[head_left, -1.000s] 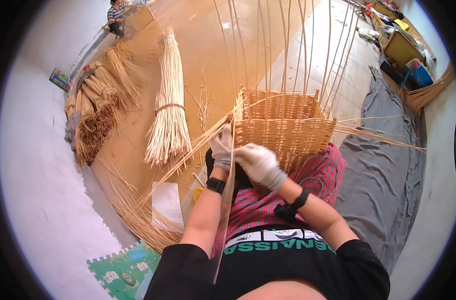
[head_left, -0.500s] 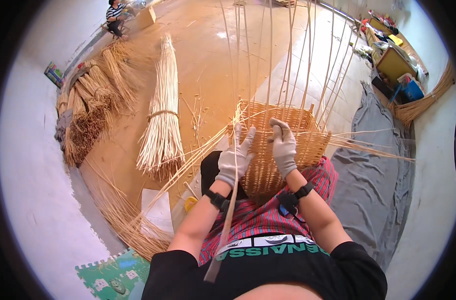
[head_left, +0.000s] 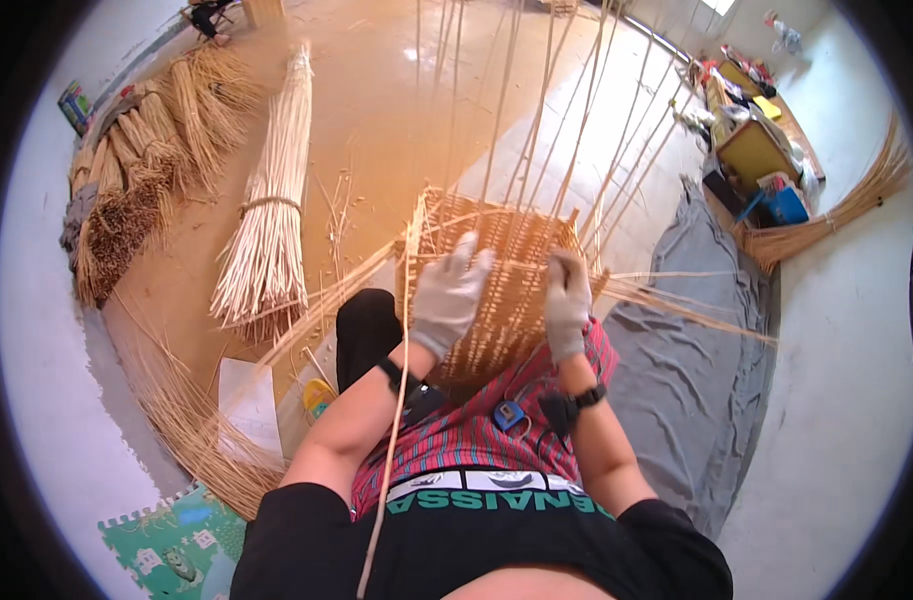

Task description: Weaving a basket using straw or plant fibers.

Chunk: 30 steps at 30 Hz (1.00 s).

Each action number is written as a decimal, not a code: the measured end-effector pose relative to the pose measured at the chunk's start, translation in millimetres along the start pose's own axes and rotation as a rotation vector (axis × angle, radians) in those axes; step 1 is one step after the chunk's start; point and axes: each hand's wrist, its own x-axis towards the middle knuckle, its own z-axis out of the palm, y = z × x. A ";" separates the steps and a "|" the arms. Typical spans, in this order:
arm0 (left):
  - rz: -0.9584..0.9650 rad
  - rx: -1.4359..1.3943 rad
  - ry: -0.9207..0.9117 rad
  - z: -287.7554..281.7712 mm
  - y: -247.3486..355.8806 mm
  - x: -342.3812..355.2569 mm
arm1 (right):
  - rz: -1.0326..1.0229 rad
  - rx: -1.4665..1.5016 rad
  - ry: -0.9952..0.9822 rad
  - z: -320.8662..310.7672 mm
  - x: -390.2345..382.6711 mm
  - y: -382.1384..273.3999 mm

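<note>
A woven wicker basket (head_left: 508, 300) of tan rods rests against my lap, with long uprights (head_left: 551, 110) standing from its far side. My left hand (head_left: 446, 300), in a pale work glove, lies on the basket's near left part with its fingers stretched out. At the right end, my gloved right hand (head_left: 568, 305) is closed, fingers bent over near the rim; what they hold is hidden. One long loose rod (head_left: 388, 460) runs from the left corner down past my left forearm. Further rod ends (head_left: 696, 308) stick out to the right.
A tied bundle of peeled rods (head_left: 271, 200) lies on the floor ahead left, several more bundles (head_left: 126, 190) by the left wall. Loose rods (head_left: 191, 400) lie nearer. A grey cloth (head_left: 676, 390) spreads at right. A blue tape measure (head_left: 509, 415) sits on my lap.
The view has shifted, so the scene sits further left. My left hand has moved off the loose rod onto the basket wall; my right hand has shifted toward the basket's right end.
</note>
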 end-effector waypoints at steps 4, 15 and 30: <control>-0.101 -0.184 -0.518 6.7 42.5 11.5 | -0.221 -0.604 -0.105 3.0 43.0 -6.3; 0.040 -0.261 -0.481 47.4 140.4 49.1 | -0.154 -0.914 0.235 -109.3 39.1 18.1; -0.679 -1.342 0.672 15.6 -75.4 -44.3 | -0.014 0.031 -0.176 7.0 -32.4 -25.7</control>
